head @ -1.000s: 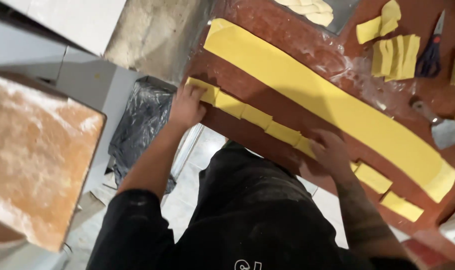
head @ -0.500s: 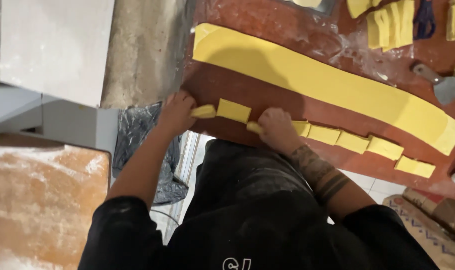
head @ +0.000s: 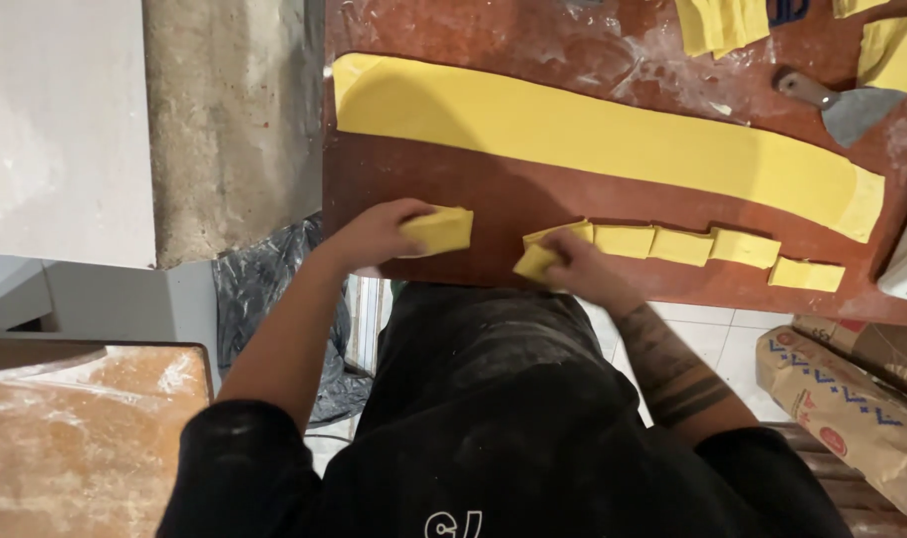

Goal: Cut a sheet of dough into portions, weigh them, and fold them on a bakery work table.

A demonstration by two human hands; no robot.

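Left hand (head: 379, 231) closed on a small stack of yellow dough squares (head: 438, 230) at the near edge of the brown worktable (head: 493, 194), toward its left end; thumb and fingers pinch the stack from its left side. Right hand (head: 571, 261) closed around another folded dough piece (head: 535, 262), also at the near edge, just right of the left hand and touching the start of the row of cut squares (head: 707, 249) that runs along the near edge toward the right. Long uncut dough strip (head: 613, 139) lies flat behind, from the far left corner slanting toward the right edge, apart from both hands. Dough looks soft, light, limp and thin, likely to stretch or tear if pulled, a bit tacky despite the flour dusting; best lifted by sliding fingers under an edge and pinching the flat faces lightly, not squeezing. Both forearms reach forward from the body, elbows bent and out, wrists low at the table edge, palms down. Metal scraper (head: 847, 105) sits near the far right corner, more cut dough stacks (head: 722, 22) along the far edge. Paper sack (head: 852, 399) on the floor at right, black plastic bag (head: 274, 289) below the table's left end.
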